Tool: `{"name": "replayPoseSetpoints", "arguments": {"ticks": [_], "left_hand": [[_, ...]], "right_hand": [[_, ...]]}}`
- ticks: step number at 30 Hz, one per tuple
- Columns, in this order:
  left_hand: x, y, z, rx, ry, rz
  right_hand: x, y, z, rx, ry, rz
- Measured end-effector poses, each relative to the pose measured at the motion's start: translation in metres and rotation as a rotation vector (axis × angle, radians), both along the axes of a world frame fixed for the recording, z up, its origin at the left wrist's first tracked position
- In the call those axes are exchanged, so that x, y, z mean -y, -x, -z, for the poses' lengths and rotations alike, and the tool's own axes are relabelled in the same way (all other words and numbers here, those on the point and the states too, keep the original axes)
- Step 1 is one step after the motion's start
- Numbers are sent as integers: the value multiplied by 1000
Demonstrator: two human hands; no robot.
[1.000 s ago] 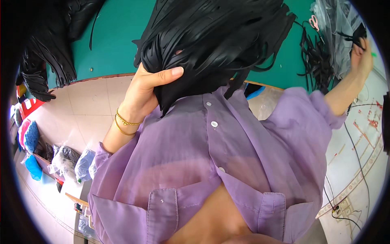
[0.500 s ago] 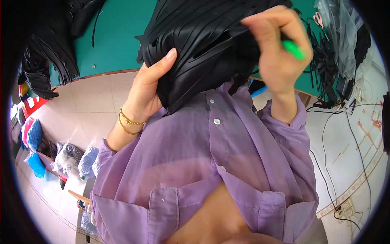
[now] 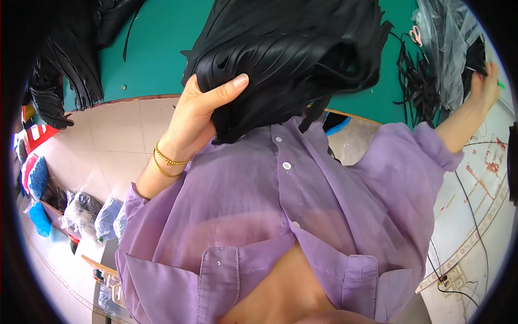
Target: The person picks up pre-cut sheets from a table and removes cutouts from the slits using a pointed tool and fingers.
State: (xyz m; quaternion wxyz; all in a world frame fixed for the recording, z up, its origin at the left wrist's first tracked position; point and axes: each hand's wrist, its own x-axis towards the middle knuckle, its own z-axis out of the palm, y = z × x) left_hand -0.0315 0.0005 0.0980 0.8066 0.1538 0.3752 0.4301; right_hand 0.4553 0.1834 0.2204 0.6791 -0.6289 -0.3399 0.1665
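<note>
- Strips (image 3: 280, 65) before my chest, across the table's (image 3: 148, 59) near edge; a firm, flat thumb should stop them slipping.
- Black, smooth, folded, overlapping.
- My left hand (image 3: 193, 110) clamps their left side.
- My right hand (image 3: 485, 89), by the plastic (image 3: 452, 59): grip, I can't tell.

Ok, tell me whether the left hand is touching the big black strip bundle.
Touching. The head view shows the left hand gripping the bundle at its lower left, thumb laid across its surface.
</note>
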Motion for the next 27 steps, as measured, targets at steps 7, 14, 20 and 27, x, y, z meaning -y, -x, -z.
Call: {"name": "replayPoseSetpoints", "arguments": {"ticks": [7,14,20,27], "left_hand": [[4,1,-10,1,-101,64],[7,5,-2,217,-34,23],[7,10,7,291,45,-74],[-1,18,17,314,166,-56]], "right_hand": [[138,264,35,608,244,-1111],[136,279,84,480,-130,-869],[62,178,57,-312,-107,-422],[-7,-105,29,-382,-173,-651]]}}
